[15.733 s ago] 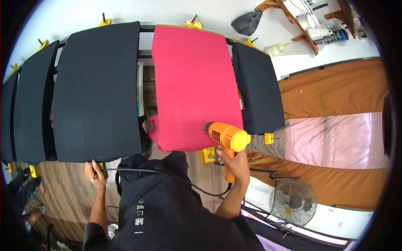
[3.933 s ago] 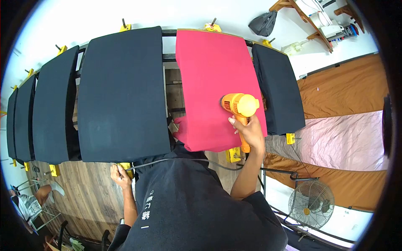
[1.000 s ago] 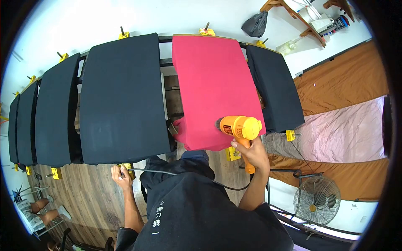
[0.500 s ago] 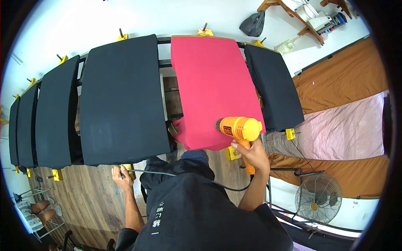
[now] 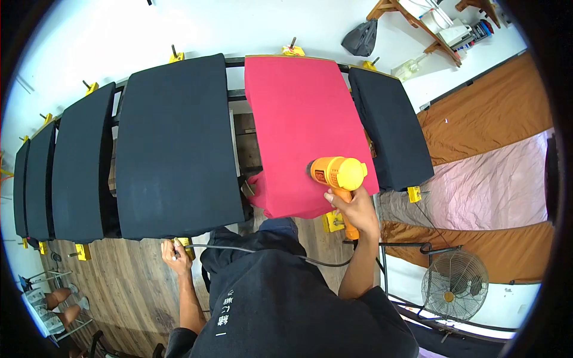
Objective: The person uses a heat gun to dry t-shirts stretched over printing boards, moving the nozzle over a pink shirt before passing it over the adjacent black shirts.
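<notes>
My right hand grips an orange-yellow heat gun by its handle, with the dark nozzle pointing left over the lower part of a red T-shirt. The red shirt is stretched over a board, its loose cloth bunched at the lower left edge. My left hand is closed around the black power cord, beside a yellow clamp block below a large black shirt. From there the cord runs across my front towards the heat gun's handle.
More boards with black shirts stand in a row to the left, and another black shirt is on the right. A standing fan is at the lower right, near brown and pink cloth. A seated person's legs show at lower left.
My right hand and the heat gun have shifted slightly up and left over the red shirt. My left hand stays by the yellow block, and the whole view has dipped slightly.
</notes>
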`<act>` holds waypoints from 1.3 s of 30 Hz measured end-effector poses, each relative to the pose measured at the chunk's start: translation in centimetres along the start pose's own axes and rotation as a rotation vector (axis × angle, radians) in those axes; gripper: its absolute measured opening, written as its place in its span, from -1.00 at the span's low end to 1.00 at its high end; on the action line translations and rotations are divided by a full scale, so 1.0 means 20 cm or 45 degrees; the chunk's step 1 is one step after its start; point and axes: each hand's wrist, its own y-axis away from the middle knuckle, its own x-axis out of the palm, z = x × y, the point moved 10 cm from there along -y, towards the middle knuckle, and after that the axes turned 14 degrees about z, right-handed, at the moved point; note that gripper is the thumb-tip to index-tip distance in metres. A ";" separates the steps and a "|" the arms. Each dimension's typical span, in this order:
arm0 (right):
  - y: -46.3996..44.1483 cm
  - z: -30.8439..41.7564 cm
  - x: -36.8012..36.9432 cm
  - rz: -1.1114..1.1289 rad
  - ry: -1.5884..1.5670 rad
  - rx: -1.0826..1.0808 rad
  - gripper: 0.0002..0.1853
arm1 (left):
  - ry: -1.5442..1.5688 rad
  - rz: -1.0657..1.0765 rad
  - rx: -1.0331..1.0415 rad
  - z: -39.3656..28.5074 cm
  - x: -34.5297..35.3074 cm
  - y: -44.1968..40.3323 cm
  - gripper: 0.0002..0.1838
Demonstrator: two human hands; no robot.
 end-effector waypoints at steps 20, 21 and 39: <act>-0.32 0.16 -0.04 0.052 -0.076 -0.176 -0.65 | 0.020 0.016 -0.003 0.01 0.01 0.00 -0.64; -0.33 0.15 -0.03 0.086 -0.100 -0.159 -0.65 | 0.015 0.017 -0.004 0.01 0.00 0.01 -0.64; -0.36 0.19 -0.05 -0.014 0.002 -0.192 -0.52 | -0.014 -0.004 -0.006 -0.02 -0.01 0.00 -0.63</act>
